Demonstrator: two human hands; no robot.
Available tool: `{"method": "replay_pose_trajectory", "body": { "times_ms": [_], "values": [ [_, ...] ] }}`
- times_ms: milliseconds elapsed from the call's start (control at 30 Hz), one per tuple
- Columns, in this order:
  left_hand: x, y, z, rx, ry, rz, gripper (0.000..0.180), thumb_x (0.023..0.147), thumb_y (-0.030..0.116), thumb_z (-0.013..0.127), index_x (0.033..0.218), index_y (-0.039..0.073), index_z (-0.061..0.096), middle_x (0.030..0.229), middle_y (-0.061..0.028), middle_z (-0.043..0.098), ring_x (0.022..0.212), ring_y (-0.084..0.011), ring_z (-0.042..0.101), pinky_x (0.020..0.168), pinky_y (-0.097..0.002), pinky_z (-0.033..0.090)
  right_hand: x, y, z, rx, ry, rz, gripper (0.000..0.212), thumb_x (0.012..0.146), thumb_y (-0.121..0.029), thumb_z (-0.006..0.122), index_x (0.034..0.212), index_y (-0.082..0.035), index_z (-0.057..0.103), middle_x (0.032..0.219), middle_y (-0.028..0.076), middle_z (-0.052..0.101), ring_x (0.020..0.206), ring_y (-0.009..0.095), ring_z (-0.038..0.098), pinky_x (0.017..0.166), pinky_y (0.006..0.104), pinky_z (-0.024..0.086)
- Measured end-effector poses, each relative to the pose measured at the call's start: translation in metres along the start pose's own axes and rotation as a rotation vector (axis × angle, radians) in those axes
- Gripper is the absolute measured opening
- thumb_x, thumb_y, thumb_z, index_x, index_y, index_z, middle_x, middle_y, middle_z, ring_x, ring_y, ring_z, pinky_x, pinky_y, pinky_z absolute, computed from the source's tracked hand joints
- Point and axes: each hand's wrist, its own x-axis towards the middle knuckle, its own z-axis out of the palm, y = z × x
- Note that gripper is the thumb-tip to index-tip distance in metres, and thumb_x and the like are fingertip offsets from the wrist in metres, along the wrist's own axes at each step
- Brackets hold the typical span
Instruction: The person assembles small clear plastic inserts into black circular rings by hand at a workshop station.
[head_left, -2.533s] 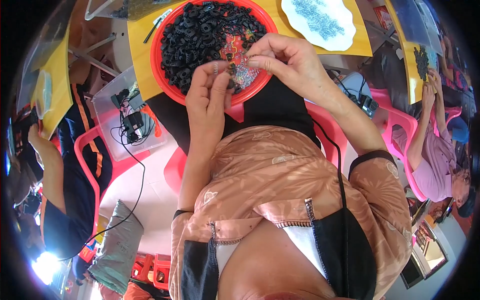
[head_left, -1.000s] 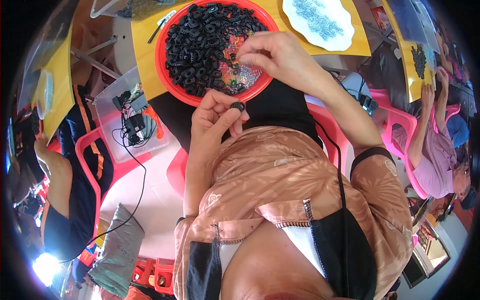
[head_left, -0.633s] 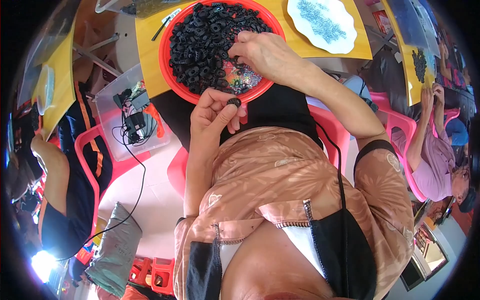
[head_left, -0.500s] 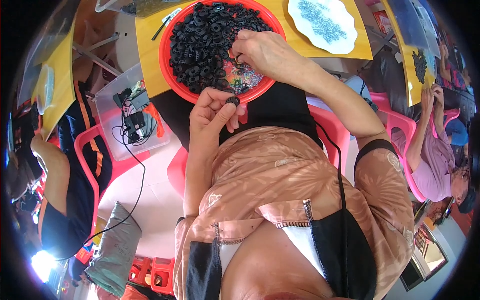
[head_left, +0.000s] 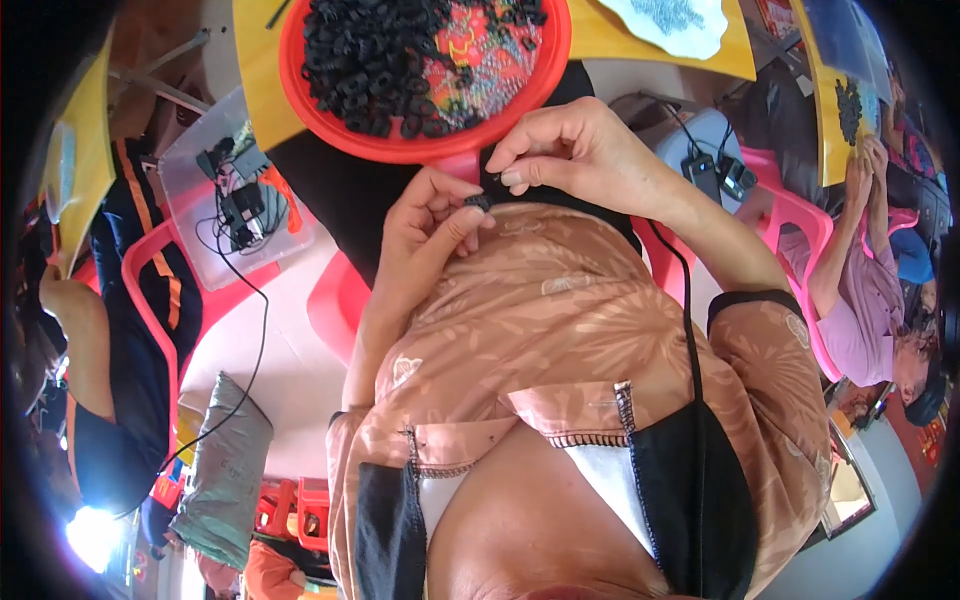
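Between the thumb and fingers of my left hand (head_left: 425,225) is a small black plastic piece (head_left: 478,202). My right hand (head_left: 575,155) sits close beside it, thumb and forefinger closed on another dark piece (head_left: 494,184), partly hidden by the fingertips. Both hands are over my lap, just below a red basin (head_left: 425,152). A heap of small black plastic parts (head_left: 365,70) fills the basin's left and middle. On its right side the patterned, colourful bottom shows, scattered with tiny bits.
On the yellow table (head_left: 262,95) a white scalloped plate (head_left: 705,42) holds small bluish bits. A clear bin (head_left: 185,210) with cables and adapters stands at the left. Pink chairs (head_left: 165,330) and other people sit at both sides. A black cord (head_left: 690,340) hangs down my front.
My right hand has come out of the basin, down toward my left hand, with a dark piece in its fingertips. The basin and table now appear higher and further left in view.
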Motion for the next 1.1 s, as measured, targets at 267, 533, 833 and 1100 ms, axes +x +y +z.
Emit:
{"method": "replay_pose_trajectory", "body": {
  "times_ms": [267, 533, 833, 1100],
  "values": [
    [-0.001, -0.004, 0.001, 0.053, 0.031, -0.001, 0.014, 0.091, 0.005, 0.058, 0.104, 0.002, 0.051, 0.085, -0.0055, 0.064, 0.066, -0.0048, 0.051, 0.062, -0.0187, 0.042, -0.009, 0.02, 0.019, 0.243, 0.005, 0.103, 0.014, 0.085, 0.005, 0.062, 0.098, 0.003, 0.064, 0.092, 0.007, 0.067, 0.084, 0.012, 0.065, 0.077, 0.025, 0.054],
    [-0.003, -0.003, 0.003, 0.146, 0.049, -0.014, 0.012, 0.092, 0.006, 0.058, 0.101, 0.001, 0.053, 0.086, -0.0047, 0.064, 0.072, -0.0051, 0.053, 0.065, -0.0183, 0.042, -0.01, 0.026, 0.024, 0.185, -0.01, 0.093, 0.016, 0.081, 0.004, 0.066, 0.097, 0.001, 0.064, 0.089, 0.006, 0.067, 0.082, 0.011, 0.064, 0.076, 0.0241, 0.053],
    [-0.009, -0.011, -0.008, 0.318, -0.009, -0.053, 0.009, 0.091, 0.003, 0.055, 0.098, -0.001, 0.051, 0.082, -0.005, 0.063, 0.077, -0.0065, 0.056, 0.069, -0.0208, 0.044, -0.015, 0.054, 0.042, 0.31, -0.007, 0.131, 0.011, 0.085, 0.004, 0.063, 0.095, 0.001, 0.062, 0.087, 0.004, 0.065, 0.076, 0.009, 0.063, 0.071, 0.0216, 0.052],
    [-0.009, -0.015, -0.007, 0.311, 0.0, -0.053, 0.009, 0.092, 0.004, 0.054, 0.099, 0.0, 0.05, 0.082, -0.0057, 0.062, 0.078, -0.0068, 0.056, 0.07, -0.0213, 0.044, -0.014, 0.058, 0.041, 0.425, -0.002, 0.124, 0.012, 0.083, 0.004, 0.064, 0.094, 0.001, 0.06, 0.087, 0.005, 0.064, 0.075, 0.01, 0.064, 0.07, 0.0222, 0.053]
  ]
}}
